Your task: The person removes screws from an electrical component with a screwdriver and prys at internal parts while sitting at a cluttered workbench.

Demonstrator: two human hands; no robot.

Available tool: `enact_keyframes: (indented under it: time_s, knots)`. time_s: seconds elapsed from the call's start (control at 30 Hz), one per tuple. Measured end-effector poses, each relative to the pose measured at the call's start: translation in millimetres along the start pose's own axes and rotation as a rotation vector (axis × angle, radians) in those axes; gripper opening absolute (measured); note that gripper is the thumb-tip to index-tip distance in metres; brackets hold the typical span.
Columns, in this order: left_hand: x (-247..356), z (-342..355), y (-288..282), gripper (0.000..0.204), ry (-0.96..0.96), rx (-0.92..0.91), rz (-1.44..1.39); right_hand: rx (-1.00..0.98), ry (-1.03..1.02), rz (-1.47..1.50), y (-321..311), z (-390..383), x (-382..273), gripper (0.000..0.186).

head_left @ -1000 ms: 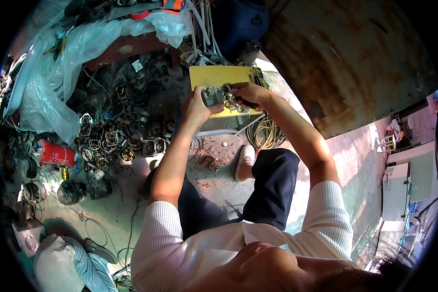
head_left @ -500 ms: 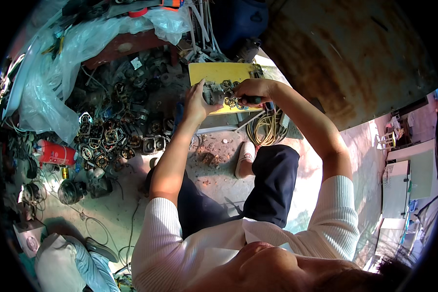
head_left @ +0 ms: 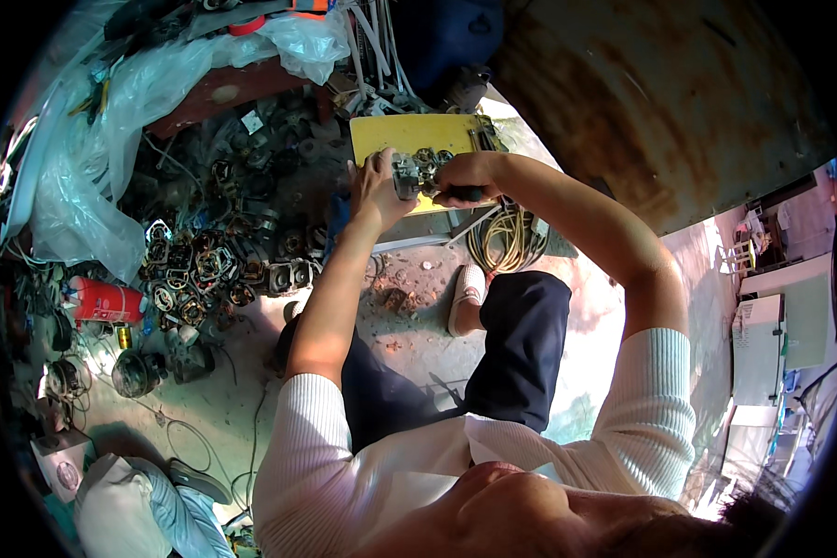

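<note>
My left hand [head_left: 378,192] is closed around a small grey metal part [head_left: 405,177], which looks like a piece of a motor, at the left of a yellow board [head_left: 381,133]. Just to its right, my right hand [head_left: 471,171] grips a dark-handled hand tool [head_left: 466,193], perhaps a screwdriver. Its tip lies toward the grey part, and whether they touch cannot be made out. Several ring-shaped metal pieces [head_left: 430,158] sit on the board between my hands, partly covered by them.
A coil of yellowish hose or cable [head_left: 507,242] hangs below the board's right end. Piled motor parts [head_left: 195,265] cover the ground to the left, near a red cylinder [head_left: 107,300]. A large rusty sheet [head_left: 660,102] rises at the upper right.
My right hand and the tool have shifted left, closer to my left hand. The fingers of my left hand now bend more over the grey part. The whole view has shifted slightly.
</note>
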State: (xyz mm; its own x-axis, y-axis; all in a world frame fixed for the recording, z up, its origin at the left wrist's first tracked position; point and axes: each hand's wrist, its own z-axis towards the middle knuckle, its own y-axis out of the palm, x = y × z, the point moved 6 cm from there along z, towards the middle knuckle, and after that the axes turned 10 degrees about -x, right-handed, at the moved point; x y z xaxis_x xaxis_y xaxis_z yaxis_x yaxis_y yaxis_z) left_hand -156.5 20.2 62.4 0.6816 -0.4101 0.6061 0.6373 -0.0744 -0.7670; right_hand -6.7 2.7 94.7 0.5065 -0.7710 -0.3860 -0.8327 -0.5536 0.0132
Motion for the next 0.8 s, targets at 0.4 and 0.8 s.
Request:
enact_keyframes:
  time_s: [0.4,0.8]
  knots:
    - [-3.6,4.5,8.5,0.095,-0.018,0.014,0.007,0.220,-0.137,-0.227,0.4,11.6,-17.7,0.014]
    - [-8.1,40.5,25.1,0.093,-0.064,0.017,0.068,0.520,-0.453,-0.558,-24.9,15.2,-2.5,0.026]
